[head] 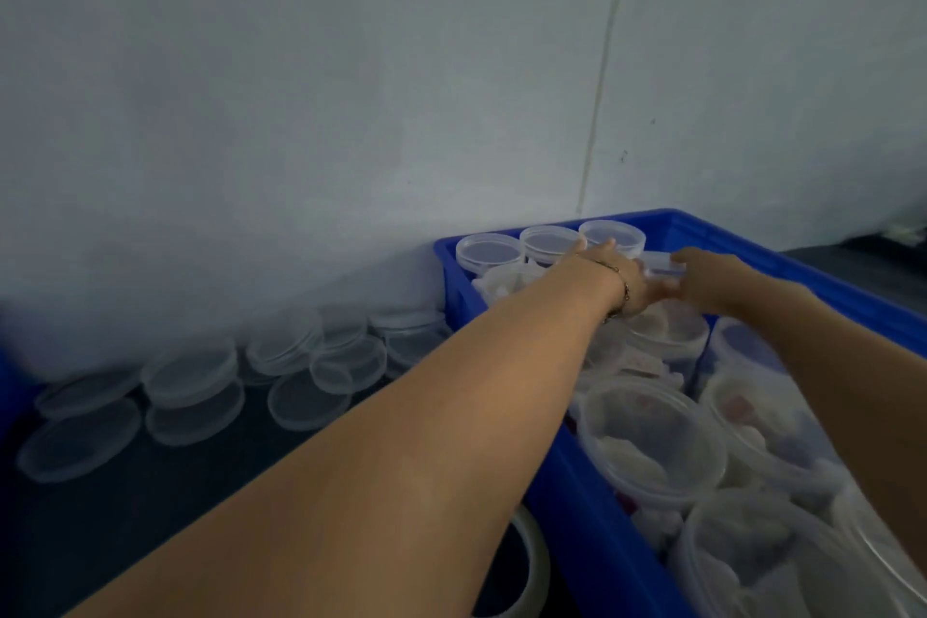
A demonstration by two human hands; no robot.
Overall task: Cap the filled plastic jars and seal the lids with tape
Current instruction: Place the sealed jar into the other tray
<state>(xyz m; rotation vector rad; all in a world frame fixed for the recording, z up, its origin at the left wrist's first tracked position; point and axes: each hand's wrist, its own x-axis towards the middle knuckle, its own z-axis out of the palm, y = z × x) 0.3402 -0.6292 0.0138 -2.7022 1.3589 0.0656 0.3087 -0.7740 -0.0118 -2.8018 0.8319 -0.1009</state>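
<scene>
Both my arms reach to the far end of the blue crate [592, 507]. My left hand [622, 279], with a bracelet at the wrist, and my right hand [712, 279] hold a clear plastic jar [662, 272] with a lid between them; motion blur hides the finger details. Behind them three capped jars [551, 241] stand in a row against the crate's back wall. Several filled jars without lids [652, 437] fill the near part of the crate. A roll of clear tape [526, 567] lies on the table under my left forearm.
Several loose clear lids [190, 374] lie scattered and stacked on the dark table [125, 517] left of the crate. A pale wall [351, 90] stands right behind the table and crate. A blue object edge [10, 396] shows at the far left.
</scene>
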